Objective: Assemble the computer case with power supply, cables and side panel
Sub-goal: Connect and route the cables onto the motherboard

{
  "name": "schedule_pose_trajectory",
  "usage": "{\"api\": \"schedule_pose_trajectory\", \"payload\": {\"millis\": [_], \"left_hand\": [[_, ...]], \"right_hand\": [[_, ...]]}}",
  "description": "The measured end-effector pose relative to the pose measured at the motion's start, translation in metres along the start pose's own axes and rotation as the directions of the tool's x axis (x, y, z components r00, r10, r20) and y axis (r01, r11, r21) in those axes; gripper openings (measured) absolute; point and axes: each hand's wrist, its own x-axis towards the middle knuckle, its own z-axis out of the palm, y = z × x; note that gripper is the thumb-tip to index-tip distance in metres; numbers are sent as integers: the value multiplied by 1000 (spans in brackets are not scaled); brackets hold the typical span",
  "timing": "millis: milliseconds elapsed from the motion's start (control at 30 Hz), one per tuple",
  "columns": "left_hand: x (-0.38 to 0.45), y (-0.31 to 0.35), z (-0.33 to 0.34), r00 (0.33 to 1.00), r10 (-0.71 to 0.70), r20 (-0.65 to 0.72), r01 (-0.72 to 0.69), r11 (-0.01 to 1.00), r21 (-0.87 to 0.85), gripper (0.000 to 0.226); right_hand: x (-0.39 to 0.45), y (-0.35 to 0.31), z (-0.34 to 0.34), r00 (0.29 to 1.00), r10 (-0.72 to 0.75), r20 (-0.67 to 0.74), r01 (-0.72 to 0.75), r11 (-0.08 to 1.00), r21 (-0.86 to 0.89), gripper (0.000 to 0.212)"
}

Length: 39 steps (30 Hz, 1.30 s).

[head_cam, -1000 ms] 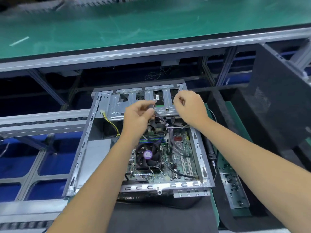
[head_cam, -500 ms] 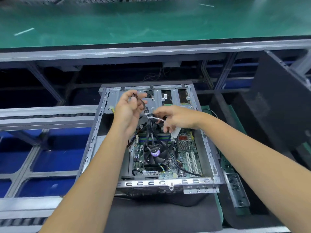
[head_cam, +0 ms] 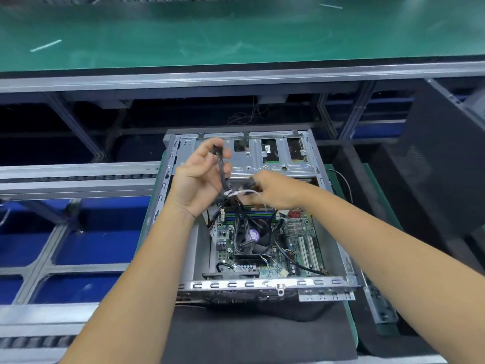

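Raised cables [head_cam: 223, 174] higher since earlier; both hands [head_cam: 195, 179] [head_cam: 273, 189] gripped bundle. Cable routing underway; connector seating likely next.

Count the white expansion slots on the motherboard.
2: both white expansion slots lie side by side on the motherboard's right part, right of the fan. Cables may hide others.

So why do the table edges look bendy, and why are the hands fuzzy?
Head view: the wide lens curves the green table and its rail; the right hand is smeared by motion, the left hand slightly soft; the computer case stays fairly sharp under even light.
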Motion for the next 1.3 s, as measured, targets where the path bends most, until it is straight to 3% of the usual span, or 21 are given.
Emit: {"api": "schedule_pose_trajectory", "payload": {"millis": [100, 200, 333, 433, 633, 767, 800, 867, 967, 1033, 1133, 1200, 1300], "left_hand": [[-1, 3, -8, 999, -16, -37, 14, 998, -59, 30], [1, -1, -9, 983, -45, -177, 41, 999, -26, 28], [9, -7, -8, 913, -59, -403, 106, 990, 93, 25], [14, -11, -5, 881, -38, -472, 110, 986, 126, 23], [19, -12, 2, 884, 37, -467, 81, 970, 229, 10], [27, -19, 9, 853, 69, -518, 109, 946, 307, 13], [29, -20, 10, 839, 74, -538, 119, 942, 314, 18], [33, -24, 13, 809, 83, -582, 136, 937, 322, 21], [39, -28, 16, 742, 118, -660, 153, 929, 337, 12], [43, -30, 17, 703, 129, -700, 151, 934, 323, 12], [47, -33, 19, 669, 143, -729, 166, 928, 334, 12], [49, -33, 22, 655, 158, -739, 143, 934, 326, 3], [52, -33, 24, 632, 170, -756, 124, 941, 315, 7]], "right_hand": [[-6, 9, -5, 993, -43, -110, 43, 999, -4, 30], [-12, 17, -8, 981, -6, -196, 14, 999, 38, 27], [-13, 21, -13, 934, 41, -354, -17, 997, 72, 31], [-13, 21, -16, 905, 51, -421, -23, 997, 73, 34], [-14, 23, -22, 889, 177, -422, -87, 971, 224, 37], [-22, 23, -30, 916, 247, -318, -148, 941, 303, 2], [-25, 22, -32, 906, 260, -333, -161, 941, 298, 12], [-31, 19, -38, 852, 234, -468, -116, 957, 266, 19], [-45, 4, -51, 776, 68, -627, 99, 969, 228, 15], [-53, -8, -56, 819, -54, -571, 235, 940, 248, 11], [-63, -23, -54, 851, -153, -502, 277, 944, 181, 29], [-67, -29, -50, 899, -166, -405, 215, 974, 77, 40], [-64, -27, -40, 981, -58, -186, 23, 983, -184, 44]]}}
